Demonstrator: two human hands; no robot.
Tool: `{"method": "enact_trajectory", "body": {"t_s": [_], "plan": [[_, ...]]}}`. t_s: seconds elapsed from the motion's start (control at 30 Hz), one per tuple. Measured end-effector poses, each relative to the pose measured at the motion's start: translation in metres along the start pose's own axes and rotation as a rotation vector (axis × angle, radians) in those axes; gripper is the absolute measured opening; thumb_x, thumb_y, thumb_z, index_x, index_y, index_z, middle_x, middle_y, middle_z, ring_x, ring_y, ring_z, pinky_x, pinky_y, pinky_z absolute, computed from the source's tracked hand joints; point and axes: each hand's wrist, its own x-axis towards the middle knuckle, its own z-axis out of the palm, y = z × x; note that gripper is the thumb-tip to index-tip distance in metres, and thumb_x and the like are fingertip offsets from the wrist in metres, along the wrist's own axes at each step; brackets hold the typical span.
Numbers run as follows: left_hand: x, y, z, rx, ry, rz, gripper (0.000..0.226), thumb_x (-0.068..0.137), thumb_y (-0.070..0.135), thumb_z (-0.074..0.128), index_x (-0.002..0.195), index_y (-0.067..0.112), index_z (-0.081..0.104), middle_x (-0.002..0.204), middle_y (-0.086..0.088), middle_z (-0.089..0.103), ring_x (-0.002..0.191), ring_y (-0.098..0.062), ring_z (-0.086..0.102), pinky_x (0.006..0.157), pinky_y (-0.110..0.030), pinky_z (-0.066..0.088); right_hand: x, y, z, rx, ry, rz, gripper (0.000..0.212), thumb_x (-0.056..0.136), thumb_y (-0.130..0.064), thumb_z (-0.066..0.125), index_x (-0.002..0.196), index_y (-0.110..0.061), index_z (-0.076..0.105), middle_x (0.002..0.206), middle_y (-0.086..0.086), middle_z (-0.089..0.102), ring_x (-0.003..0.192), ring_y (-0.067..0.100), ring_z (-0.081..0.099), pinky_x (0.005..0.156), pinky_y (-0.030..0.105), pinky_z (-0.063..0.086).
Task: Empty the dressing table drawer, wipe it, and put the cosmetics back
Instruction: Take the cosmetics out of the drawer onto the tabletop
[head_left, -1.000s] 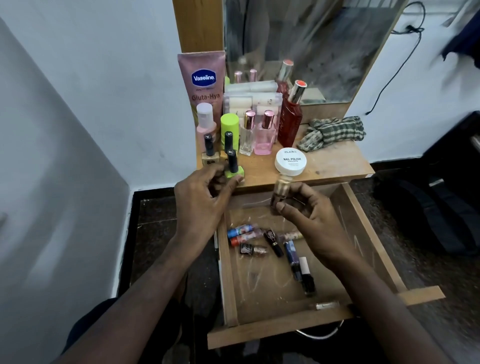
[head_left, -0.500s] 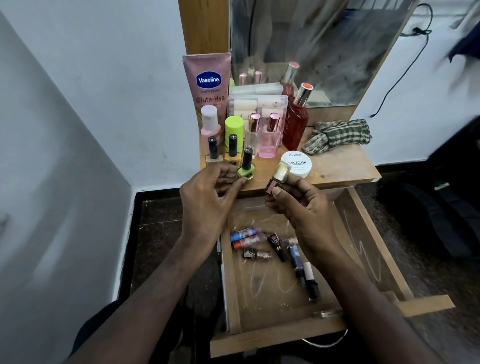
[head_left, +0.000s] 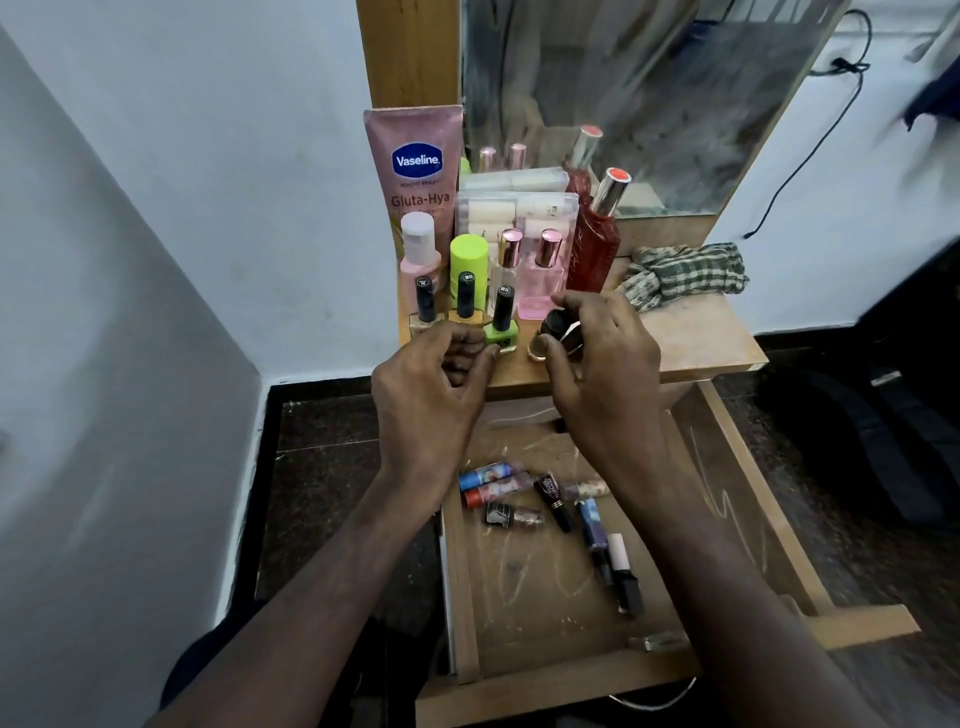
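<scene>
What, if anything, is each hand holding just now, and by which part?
The right hand grips a small dark bottle round its body, above the tabletop. The left hand holds nothing visible.

scratched wooden drawer (head_left: 727, 467), checked cloth (head_left: 685, 270), glossy bottles (head_left: 592, 249)

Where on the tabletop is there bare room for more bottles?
Bare wood on the tabletop between the right hand and its right edge, in front of the checked cloth. The left half is crowded with bottles, from the Vaseline tube forward.
</scene>
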Motion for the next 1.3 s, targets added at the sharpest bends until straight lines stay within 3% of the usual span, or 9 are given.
{"method": "enact_trajectory", "body": {"t_s": [0.1,0.3,0.57,0.67,0.73,0.83,0.97,1.13,1.3], "plan": [[0.002,0.001,0.002,0.012,0.007,0.002,0.017,0.093,0.026,0.084,0.105,0.015,0.078,0.092,0.009,0.076,0.08,0.0,0.07,0.073,-0.019,0.06,0.005,-0.001,0.005,-0.013,0.04,0.005,0.028,0.093,-0.008,0.074,0.12,-0.004,0.067,0.112,0.012,0.064,0.095,0.007,0.046,0.082,0.002,0.029],[0.005,0.003,0.006,0.073,0.011,0.037,0.015,0.093,0.027,0.083,0.102,0.015,0.078,0.091,0.007,0.077,0.076,-0.001,0.07,0.072,-0.018,0.058,0.014,-0.006,0.019,-0.015,0.032,0.011,0.029,0.092,-0.009,0.075,0.119,-0.006,0.066,0.104,0.009,0.071,0.091,0.022,0.064,0.077,0.013,0.031],[0.007,0.001,0.006,0.093,0.008,0.03,0.018,0.093,0.03,0.082,0.103,0.015,0.079,0.093,0.007,0.078,0.078,-0.001,0.071,0.073,-0.018,0.06,0.011,-0.013,0.014,0.047,0.029,0.116,0.045,0.089,-0.015,0.083,0.125,-0.01,0.058,0.105,0.003,0.076,0.086,0.014,0.073,0.074,0.017,0.054],[0.006,-0.002,0.0,0.074,-0.021,0.126,0.015,0.093,0.024,0.082,0.102,0.012,0.078,0.094,0.004,0.078,0.082,-0.003,0.07,0.075,-0.016,0.058,-0.006,-0.011,-0.003,0.035,0.084,0.034,0.039,0.092,-0.015,0.079,0.125,-0.009,0.059,0.105,0.001,0.075,0.081,0.007,0.07,0.073,0.013,0.054],[0.004,-0.007,-0.005,0.089,-0.113,0.292,0.013,0.094,0.02,0.081,0.102,0.01,0.077,0.095,0.0,0.076,0.084,-0.006,0.069,0.075,-0.017,0.057,-0.026,-0.003,-0.015,0.007,0.082,-0.021,0.029,0.093,-0.013,0.077,0.117,-0.008,0.062,0.099,0.0,0.073,0.08,0.006,0.066,0.074,0.006,0.049],[-0.005,-0.009,-0.009,0.084,-0.373,0.51,0.014,0.094,0.019,0.078,0.104,0.01,0.077,0.096,-0.002,0.075,0.085,-0.01,0.069,0.072,-0.022,0.057,-0.053,0.019,-0.024,-0.035,-0.158,-0.041,0.013,0.09,-0.011,0.078,0.098,-0.014,0.069,0.088,-0.003,0.073,0.074,0.009,0.068,0.069,0.014,0.054],[-0.018,-0.006,-0.011,0.248,-0.784,0.339,0.025,0.096,0.026,0.073,0.12,0.024,0.076,0.112,0.005,0.076,0.094,-0.01,0.07,0.078,-0.033,0.061,-0.064,0.046,-0.022,-0.17,-0.526,0.08,0.011,0.089,-0.012,0.076,0.098,-0.018,0.077,0.093,-0.002,0.076,0.084,0.011,0.07,0.064,0.007,0.039],[-0.031,0.0,-0.004,0.597,-0.795,0.298,0.02,0.095,0.049,0.071,0.108,0.035,0.073,0.104,0.009,0.071,0.097,-0.015,0.068,0.068,-0.031,0.051,-0.068,0.066,-0.019,-0.228,-0.623,0.197,0.019,0.091,-0.018,0.076,0.11,-0.022,0.078,0.106,0.0,0.077,0.092,0.014,0.07,0.076,0.021,0.044],[-0.04,0.009,0.009,0.812,-0.759,0.287,0.027,0.089,0.055,0.074,0.1,0.03,0.074,0.097,0.007,0.071,0.091,-0.018,0.071,0.064,-0.029,0.039,-0.068,0.06,-0.023,-0.202,-0.645,0.172,0.023,0.086,-0.032,0.082,0.108,-0.026,0.078,0.101,-0.008,0.066,0.082,0.003,0.053,0.063,0.003,0.029]]}}
